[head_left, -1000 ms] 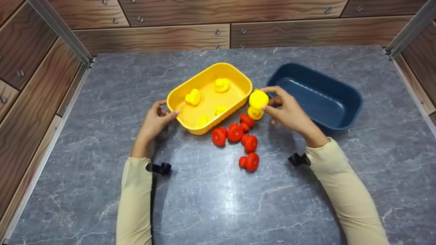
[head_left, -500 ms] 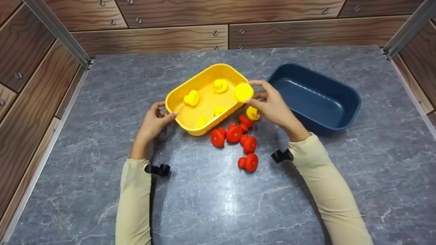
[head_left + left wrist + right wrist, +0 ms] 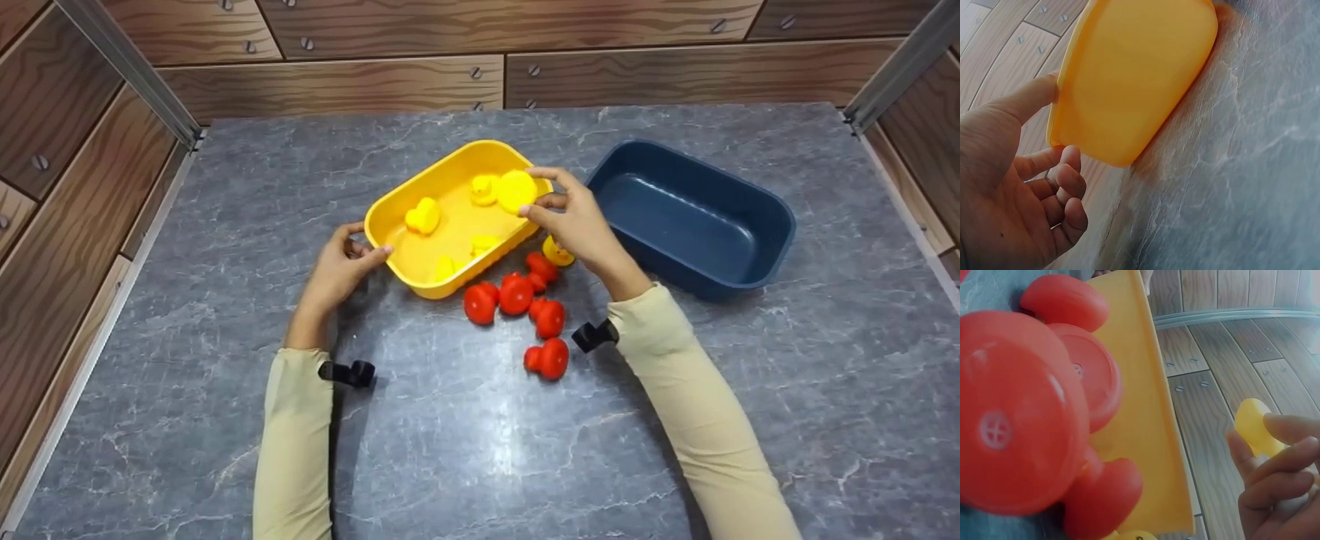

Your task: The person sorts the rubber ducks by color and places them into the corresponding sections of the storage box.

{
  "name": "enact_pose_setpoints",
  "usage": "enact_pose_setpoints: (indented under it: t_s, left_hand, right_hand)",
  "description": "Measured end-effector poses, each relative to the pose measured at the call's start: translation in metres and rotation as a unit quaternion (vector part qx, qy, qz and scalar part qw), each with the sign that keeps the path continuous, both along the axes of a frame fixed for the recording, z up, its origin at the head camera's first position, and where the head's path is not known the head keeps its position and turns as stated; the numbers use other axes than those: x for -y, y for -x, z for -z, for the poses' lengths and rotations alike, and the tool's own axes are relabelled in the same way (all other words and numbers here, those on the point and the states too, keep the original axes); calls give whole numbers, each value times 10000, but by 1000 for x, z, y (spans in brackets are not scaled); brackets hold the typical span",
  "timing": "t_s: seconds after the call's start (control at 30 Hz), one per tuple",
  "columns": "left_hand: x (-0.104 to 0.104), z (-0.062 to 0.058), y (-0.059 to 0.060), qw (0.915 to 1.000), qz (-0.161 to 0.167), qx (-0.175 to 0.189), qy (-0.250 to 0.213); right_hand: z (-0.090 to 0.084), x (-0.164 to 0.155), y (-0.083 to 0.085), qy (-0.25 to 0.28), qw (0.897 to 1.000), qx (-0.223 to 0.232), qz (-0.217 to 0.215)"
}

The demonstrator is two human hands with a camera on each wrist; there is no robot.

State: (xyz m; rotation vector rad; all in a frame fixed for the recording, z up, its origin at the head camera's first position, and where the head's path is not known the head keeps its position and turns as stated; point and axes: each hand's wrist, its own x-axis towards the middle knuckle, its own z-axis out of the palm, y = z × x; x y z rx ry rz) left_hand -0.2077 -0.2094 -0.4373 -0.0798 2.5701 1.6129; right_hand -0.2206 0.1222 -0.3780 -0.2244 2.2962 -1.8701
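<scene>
My left hand (image 3: 339,266) grips the near-left rim of a yellow bin (image 3: 420,289), thumb over the edge; the left wrist view shows its other fingers curled beside the bin wall (image 3: 1129,84). Between thumb and fingers of my right hand (image 3: 574,217) is a yellow rubber duck (image 3: 517,192), held over the bin's right end with its flat base toward the head camera. Several yellow ducks lie inside the bin, among them one duck (image 3: 424,217) at the left and another duck (image 3: 484,190) near the held one. The right wrist view shows the held duck (image 3: 1255,424) pinched above rim height.
Several red rubber ducks (image 3: 516,293) lie on the grey marbled table (image 3: 450,435) in front of the yellow bin. One yellow duck (image 3: 558,251) sits by them, under my right wrist. A dark blue bin (image 3: 697,217) stands at the right. Wood-patterned panels (image 3: 337,86) border the table.
My right hand has carried the yellow duck leftward, from beside the bin to above its right end. The left hand has kept its grip on the rim.
</scene>
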Motion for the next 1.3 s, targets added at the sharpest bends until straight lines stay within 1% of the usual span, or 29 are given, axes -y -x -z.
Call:
enact_pose_setpoints:
  t_s: [0.1, 0.33, 0.5, 0.8, 0.97, 1.07, 1.3]
  left_hand:
    - [0, 0, 0, 10000, 0, -9, 19]
    - [0, -1, 0, 10000, -13, -60, 13]
    - [0, 0, 0, 10000, -33, -56, 0]
    - [0, 0, 0, 10000, -59, -9, -44]
    - [0, 0, 0, 10000, -10, -6, -16]
    - [0, -1, 0, 10000, -3, -23, -6]
    - [0, -2, -1, 10000, -2, -27, -12]
  right_hand:
    - [2, 4, 1, 59, 10000, 56, 17]
    - [3, 13, 2, -182, 9997, -140, 96]
    - [5, 16, 4, -113, 9999, -12, 105]
    - [12, 20, 8, 109, 9998, 146, -5]
    - [12, 18, 6, -27, 9998, 200, -68]
    - [10, 15, 3, -79, 9999, 124, -88]
    - [6, 0, -5, -234, 9993, -206, -199]
